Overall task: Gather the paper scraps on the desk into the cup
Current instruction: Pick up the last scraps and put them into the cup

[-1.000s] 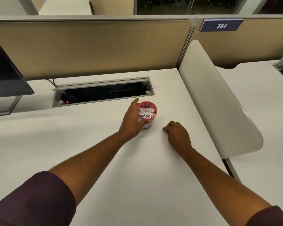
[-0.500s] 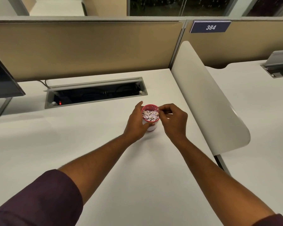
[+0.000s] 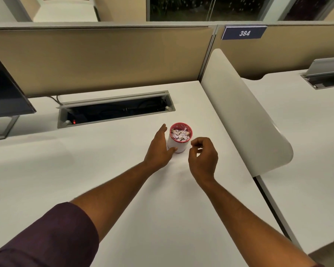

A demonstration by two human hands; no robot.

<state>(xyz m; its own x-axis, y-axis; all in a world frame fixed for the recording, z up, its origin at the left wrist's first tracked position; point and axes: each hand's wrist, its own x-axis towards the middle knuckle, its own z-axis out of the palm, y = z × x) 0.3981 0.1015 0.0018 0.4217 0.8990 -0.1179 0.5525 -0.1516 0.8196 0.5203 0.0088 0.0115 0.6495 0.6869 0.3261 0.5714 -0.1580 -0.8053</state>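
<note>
- Pink-rimmed and white-walled, the cup point(image 3: 178, 139) stands upright on the desk point(image 3: 108, 189), just in front of the open cable tray point(image 3: 114, 109); the cup serves as the landmark below.
- Paper scraps point(image 3: 180, 134) fill the cup close to its rim. No loose scrap shows on the desk around the cup, so by my reading the gathering is at or near its last step.
- Left hand point(image 3: 158, 149) sits against the cup's left side, fingers fairly straight along the wall and the thumb touching near its base: a steadying touch, not a wrapped grip.
- Right hand point(image 3: 202, 157) hovers just right of the cup and slightly nearer the person, apart from it. Its fingers are curled with thumb and forefinger drawn close; nothing visible sits between them.
- Next move, as I judge it: scan the desk around the cup for leftover scraps; if none, let go of the cup.
</note>
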